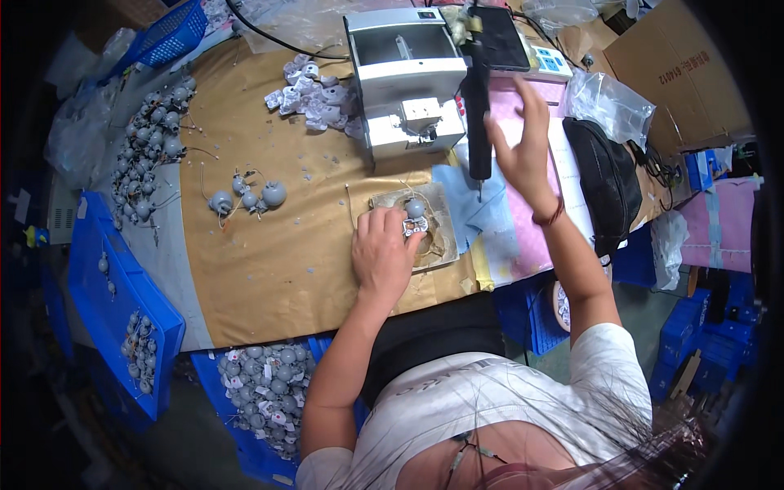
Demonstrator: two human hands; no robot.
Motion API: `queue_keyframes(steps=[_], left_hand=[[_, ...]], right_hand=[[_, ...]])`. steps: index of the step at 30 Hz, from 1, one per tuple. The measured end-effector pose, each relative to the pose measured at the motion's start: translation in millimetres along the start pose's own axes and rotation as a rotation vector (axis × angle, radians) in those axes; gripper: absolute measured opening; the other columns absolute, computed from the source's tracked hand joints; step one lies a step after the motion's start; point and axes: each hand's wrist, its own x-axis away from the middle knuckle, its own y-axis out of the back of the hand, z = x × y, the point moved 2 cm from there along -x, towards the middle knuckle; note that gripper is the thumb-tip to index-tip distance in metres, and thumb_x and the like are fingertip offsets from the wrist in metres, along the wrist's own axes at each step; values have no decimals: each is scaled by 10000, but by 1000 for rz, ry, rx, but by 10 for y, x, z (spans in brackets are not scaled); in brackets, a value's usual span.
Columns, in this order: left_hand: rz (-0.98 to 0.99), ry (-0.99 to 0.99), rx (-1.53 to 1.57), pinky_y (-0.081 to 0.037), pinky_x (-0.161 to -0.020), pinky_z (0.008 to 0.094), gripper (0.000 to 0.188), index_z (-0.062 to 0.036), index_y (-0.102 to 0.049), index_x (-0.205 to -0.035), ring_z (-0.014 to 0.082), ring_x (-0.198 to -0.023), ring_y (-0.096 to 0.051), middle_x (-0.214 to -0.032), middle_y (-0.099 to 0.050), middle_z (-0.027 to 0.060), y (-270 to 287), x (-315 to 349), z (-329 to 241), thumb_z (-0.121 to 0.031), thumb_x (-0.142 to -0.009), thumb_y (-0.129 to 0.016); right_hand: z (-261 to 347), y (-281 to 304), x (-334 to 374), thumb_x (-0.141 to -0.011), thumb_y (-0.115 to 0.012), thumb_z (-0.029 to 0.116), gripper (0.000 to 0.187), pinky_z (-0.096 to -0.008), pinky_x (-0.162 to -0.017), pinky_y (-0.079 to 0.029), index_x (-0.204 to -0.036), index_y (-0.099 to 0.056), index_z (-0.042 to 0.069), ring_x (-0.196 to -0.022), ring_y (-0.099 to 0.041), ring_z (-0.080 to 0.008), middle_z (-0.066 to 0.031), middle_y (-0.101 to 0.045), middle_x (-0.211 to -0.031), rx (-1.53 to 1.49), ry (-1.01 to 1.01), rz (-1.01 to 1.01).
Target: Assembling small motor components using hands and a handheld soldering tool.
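Observation:
My left hand (382,255) is closed on a small assembly with a white circuit board (415,226) and a round grey ball housing (416,207). That assembly rests in a shallow square tray (445,255) with worn brown lining. Raised to the right, my right hand (527,155) has its fingers apart and a little blurred. Just beside its fingers hangs a black electric screwdriver (478,122), upright, its thin bit pointing down over a blue cloth (467,194). No grip on the screwdriver shows.
A silver machine (412,77) stands behind the tray, with white parts (314,96) heaped to its left. Grey ball parts lie in a cluster (273,193), a far-left pile (155,139) and a blue bin (265,392). A black pouch (600,180) and cardboard box (678,73) are at right.

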Motion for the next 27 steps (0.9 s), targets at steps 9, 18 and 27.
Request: queue_keyframes(steps=[9,18,27], left_hand=[[-4,-23,-16,-489,-831,414,407,-57,-620,-1010,303,-1002,-580,-1052,-629,82,-30,-11,-36,-179,-697,-849],[7,-2,7,-485,-814,418,400,-56,-623,-1006,303,-969,-576,-995,-610,80,-23,-11,-22,-177,-699,-848],[-2,-16,10,-480,-808,411,378,-56,-629,-979,297,-960,-564,-979,-594,77,-18,9,0,-189,-698,-845]], right_hand=[[505,-431,404,-900,-702,225,366,-417,-778,-488,-1207,-641,35,-882,-595,-361,-195,-595,-1003,-327,-28,1057],[414,-579,226,-822,-757,149,242,-360,-739,-483,-979,-616,30,-797,-575,-234,-107,-577,-889,-518,-190,1366],[545,-632,162,-841,-793,269,366,-377,-721,-511,-1049,-643,8,-803,-617,-256,-136,-573,-939,-323,-63,1403]])
